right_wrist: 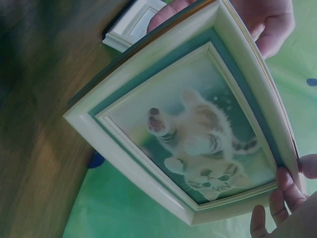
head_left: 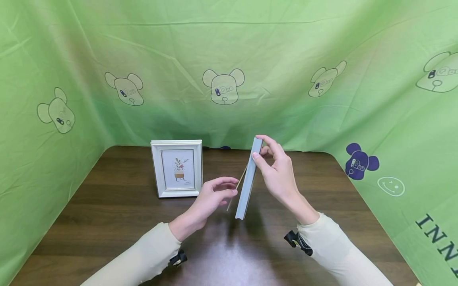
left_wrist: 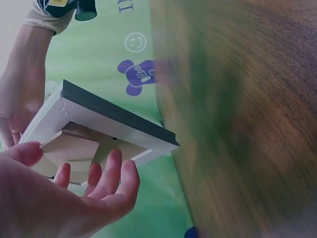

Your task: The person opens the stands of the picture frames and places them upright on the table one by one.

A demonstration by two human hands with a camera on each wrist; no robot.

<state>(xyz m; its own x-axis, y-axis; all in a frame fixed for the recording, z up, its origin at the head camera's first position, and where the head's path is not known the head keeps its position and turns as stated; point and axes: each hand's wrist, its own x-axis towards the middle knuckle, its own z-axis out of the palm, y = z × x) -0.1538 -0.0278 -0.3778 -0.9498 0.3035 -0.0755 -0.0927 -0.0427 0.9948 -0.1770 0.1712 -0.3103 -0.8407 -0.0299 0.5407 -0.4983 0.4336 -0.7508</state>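
A white picture frame (head_left: pixel 247 178) with a kitten picture (right_wrist: pixel 203 144) under its front is held up, tilted and edge-on in the head view. My right hand (head_left: pixel 280 171) grips it near the top, thumb on the edge and fingers at the picture side. From the back a thin stand (left_wrist: pixel 74 148) is swung out at an angle. My left hand (head_left: pixel 216 194) is at that stand, thumb and fingertips at its edges, the other fingers loosely bent behind the frame.
A second white picture frame (head_left: pixel 176 192), with a potted plant print, stands upright to the left on the dark wooden table (head_left: pixel 118 222). Green printed cloth (head_left: pixel 171 43) encloses the back and sides. Black wrist devices (head_left: pixel 298 242) sit at both sleeves.
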